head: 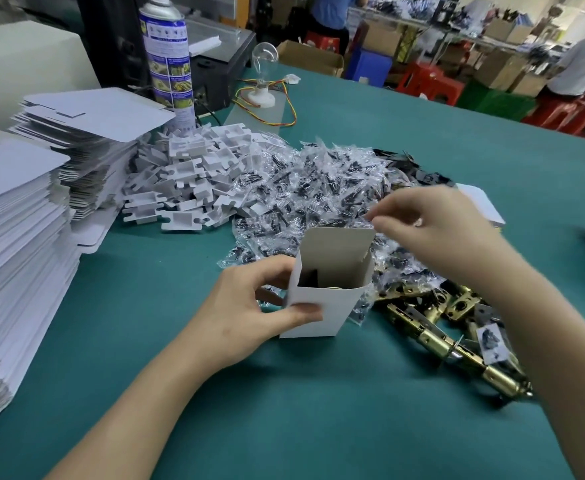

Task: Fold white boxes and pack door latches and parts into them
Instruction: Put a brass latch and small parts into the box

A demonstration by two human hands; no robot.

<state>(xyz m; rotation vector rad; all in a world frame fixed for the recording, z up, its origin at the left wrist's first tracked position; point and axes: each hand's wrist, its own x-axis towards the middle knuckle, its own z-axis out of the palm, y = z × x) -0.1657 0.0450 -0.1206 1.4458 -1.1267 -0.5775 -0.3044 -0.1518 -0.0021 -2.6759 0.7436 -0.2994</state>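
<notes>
**Q:** Left side, status?
**A:** My left hand [249, 306] grips the white box [322, 306]. The thumb is pressed flat on the near face and the fingers are curled round the far-left edge. The box stands upright on the green table [284, 410], top open, with the lid flap standing up on the side away from my thumb.

**Q:** Contents?
**A:** Looking down past my thumb, I see a dark piece against the left wall and a sliver of brass low down. Nothing more is legible.

**Q:** Right side?
**A:** My right hand [433, 230] hangs above and right of the grip, fingertips at the flap's right corner. The fingers are curled, thumb and forefinger close together. It is blurred, so I cannot tell whether they pinch anything.

**Q:** Stock?
**A:** Brass door latches [440, 327] are heaped just right of the held box, under my right forearm. Clear screw bags [318, 188] are piled just beyond the grip. White inserts [194, 174] lie further out and to the left. Flat box blanks [17, 244] are stacked well left of my left wrist. A spray can [168, 60] stands upright behind those stacks.
</notes>
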